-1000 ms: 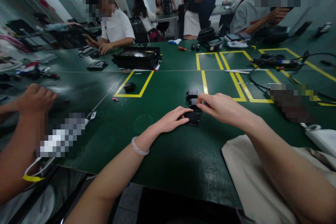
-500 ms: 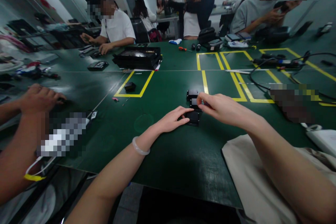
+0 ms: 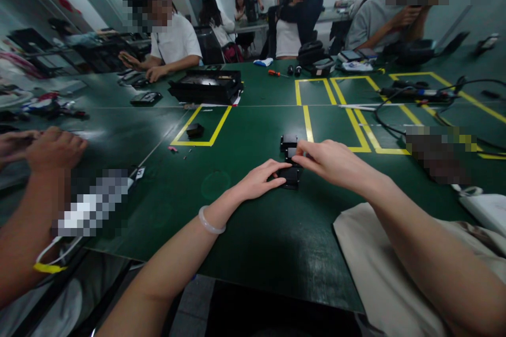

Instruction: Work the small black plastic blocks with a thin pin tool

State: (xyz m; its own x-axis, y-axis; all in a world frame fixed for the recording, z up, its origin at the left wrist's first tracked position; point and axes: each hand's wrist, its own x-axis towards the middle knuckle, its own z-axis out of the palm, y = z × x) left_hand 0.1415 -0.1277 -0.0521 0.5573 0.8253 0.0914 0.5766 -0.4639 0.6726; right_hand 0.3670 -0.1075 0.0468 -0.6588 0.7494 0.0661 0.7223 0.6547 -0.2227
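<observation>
A small black device point(image 3: 290, 175) with block-like sections lies on the green table. My left hand point(image 3: 263, 178), with a pale bangle at its wrist, holds the nearest section from the left, index finger along its far edge and thumb at its near side. Over the middle section point(image 3: 290, 155) my right hand point(image 3: 322, 159) is bent down with its fingertips pinched together. Whatever sits between those fingertips is hidden or too small to tell. The far section point(image 3: 289, 140) stands just beyond, untouched by either hand.
Another person's hand point(image 3: 59, 150) is at the left, near a white-cabled device point(image 3: 95, 202). A beige cloth bag point(image 3: 367, 242) lies under my right forearm. Farther off are a black tray-like case point(image 3: 207, 87), a small black block point(image 3: 194, 130), a screwdriver point(image 3: 274, 72) and black cables point(image 3: 379, 110).
My right fingertips have shifted slightly over the middle section, while my left hand keeps its place. The neighbour's hand at the left has drawn back a little to the left.
</observation>
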